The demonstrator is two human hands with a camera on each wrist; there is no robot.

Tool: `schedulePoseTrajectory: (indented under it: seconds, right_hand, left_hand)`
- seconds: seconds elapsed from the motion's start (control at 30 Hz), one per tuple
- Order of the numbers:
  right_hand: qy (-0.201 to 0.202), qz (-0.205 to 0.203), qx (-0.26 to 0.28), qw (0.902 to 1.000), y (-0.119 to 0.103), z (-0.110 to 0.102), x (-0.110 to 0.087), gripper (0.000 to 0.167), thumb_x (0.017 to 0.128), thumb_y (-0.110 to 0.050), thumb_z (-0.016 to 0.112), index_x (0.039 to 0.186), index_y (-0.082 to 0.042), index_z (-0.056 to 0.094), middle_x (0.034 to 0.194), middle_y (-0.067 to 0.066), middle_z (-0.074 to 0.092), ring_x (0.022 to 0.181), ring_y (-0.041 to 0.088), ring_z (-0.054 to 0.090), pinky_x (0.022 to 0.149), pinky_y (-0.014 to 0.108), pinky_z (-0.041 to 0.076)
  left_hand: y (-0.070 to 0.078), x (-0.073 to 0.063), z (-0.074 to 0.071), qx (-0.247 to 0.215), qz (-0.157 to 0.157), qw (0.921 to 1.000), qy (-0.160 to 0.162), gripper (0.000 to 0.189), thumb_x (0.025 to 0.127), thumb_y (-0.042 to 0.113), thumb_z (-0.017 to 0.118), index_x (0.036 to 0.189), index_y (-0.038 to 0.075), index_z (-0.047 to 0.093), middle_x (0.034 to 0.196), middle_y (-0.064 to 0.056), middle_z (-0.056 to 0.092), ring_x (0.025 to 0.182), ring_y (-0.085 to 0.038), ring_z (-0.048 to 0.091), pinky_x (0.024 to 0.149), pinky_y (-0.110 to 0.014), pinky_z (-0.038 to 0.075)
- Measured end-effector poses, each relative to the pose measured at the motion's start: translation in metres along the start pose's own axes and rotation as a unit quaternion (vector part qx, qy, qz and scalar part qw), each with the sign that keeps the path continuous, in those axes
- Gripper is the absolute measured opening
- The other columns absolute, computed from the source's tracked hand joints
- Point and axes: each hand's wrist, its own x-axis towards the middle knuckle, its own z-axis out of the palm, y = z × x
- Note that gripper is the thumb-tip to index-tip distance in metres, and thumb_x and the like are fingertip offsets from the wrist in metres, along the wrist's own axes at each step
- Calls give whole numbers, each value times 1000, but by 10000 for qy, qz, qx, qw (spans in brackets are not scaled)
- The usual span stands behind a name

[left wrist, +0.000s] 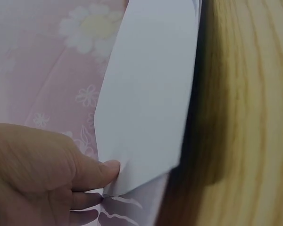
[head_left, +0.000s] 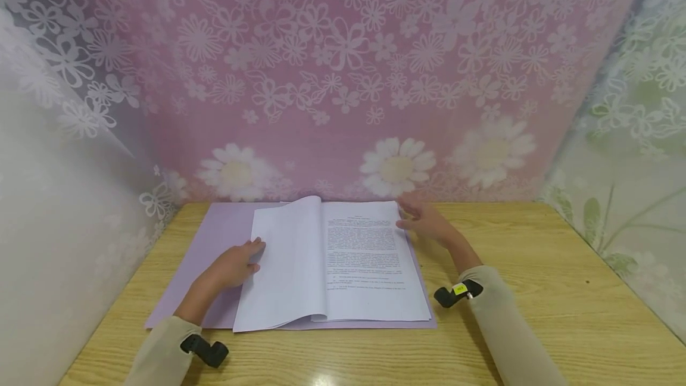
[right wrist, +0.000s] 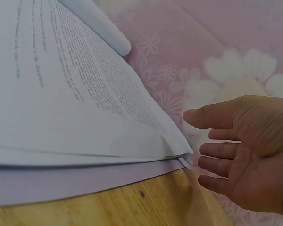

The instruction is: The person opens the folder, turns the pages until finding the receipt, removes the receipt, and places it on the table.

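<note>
A stack of white paper sheets lies spread in a lilac folder (head_left: pixel 220 237), turned leaves on the left and a printed page (head_left: pixel 364 255) on the right. My left hand (head_left: pixel 236 264) pinches the outer edge of the turned sheets (head_left: pixel 284 267) between thumb and fingers; in the left wrist view the thumb (left wrist: pixel 108 172) presses on their blank side. My right hand (head_left: pixel 426 222) is at the upper right corner of the printed page. In the right wrist view its fingers (right wrist: pixel 219 150) are spread and hold nothing, just beside the page corner.
The folder lies on a wooden table (head_left: pixel 536 290), close to the pink flowered cloth (head_left: pixel 321 76) at the back. Pale cloth also hangs at the left and right sides. Each sleeve carries a small black wrist camera (head_left: pixel 206 350).
</note>
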Motion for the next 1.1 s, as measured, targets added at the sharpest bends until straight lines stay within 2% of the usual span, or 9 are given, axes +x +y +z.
schedulePoseTrajectory:
  seconds: [0.1,0.23,0.4,0.5,0.6,0.8,0.97,1.1]
  right_hand:
    - [-54,157,-169,9997,3,2,-1,78,98,-18,69,160,-1,26,166,22,26,149,50,32,123,62,26]
    - [-203,114,-191,9995,5,4,0,77,97,-16,70,159,1,27,162,24,35,144,46,40,120,60,30]
    - [-354,74,-159,9992,4,6,0,75,97,-15,70,159,1,30,158,23,42,140,40,45,118,57,34]
    - [-362,30,-212,9991,4,5,0,75,98,-16,70,159,1,30,156,24,44,138,41,47,117,58,35]
    - [-327,33,-240,9992,3,4,0,75,97,-16,70,159,2,29,157,25,43,141,44,44,119,61,32]
    - [-264,97,-421,9987,-2,4,-1,78,97,-20,70,158,5,27,163,27,32,151,48,29,123,61,25]
    - [-285,120,-450,9985,-5,4,-1,78,98,-20,70,158,6,28,163,27,29,151,48,28,122,61,26]
    - [-129,120,-295,9994,-6,3,-1,74,99,-19,68,158,3,30,163,26,33,152,47,28,122,61,27]
  left_hand:
    - [-2,0,-1,-121,25,9999,-117,61,100,15,64,152,-6,41,160,-30,33,147,-53,30,117,-63,32]
    - [-5,-1,-3,-353,13,9990,-257,72,98,27,68,153,-7,38,161,-31,29,150,-53,25,119,-64,29]
    - [-3,0,-2,-370,-143,9987,-311,76,96,30,71,154,-4,37,162,-28,28,151,-51,24,119,-64,28]
    - [-3,1,-1,-342,-219,9987,-309,75,96,30,71,155,-3,37,163,-27,28,151,-50,24,120,-64,28]
    - [-4,2,0,-348,-222,9987,-296,75,96,30,71,155,-3,38,163,-27,29,151,-50,24,120,-64,28]
    - [-3,1,-1,-380,-197,9987,-279,75,95,30,71,154,-4,38,162,-28,29,151,-50,24,119,-65,28]
    - [-1,-1,-3,-367,-220,9987,-295,75,96,29,71,154,-4,38,163,-28,28,151,-50,24,119,-64,29]
    - [0,-1,-2,-339,-226,9987,-297,75,96,29,72,154,-4,38,163,-28,28,151,-49,24,119,-63,29]
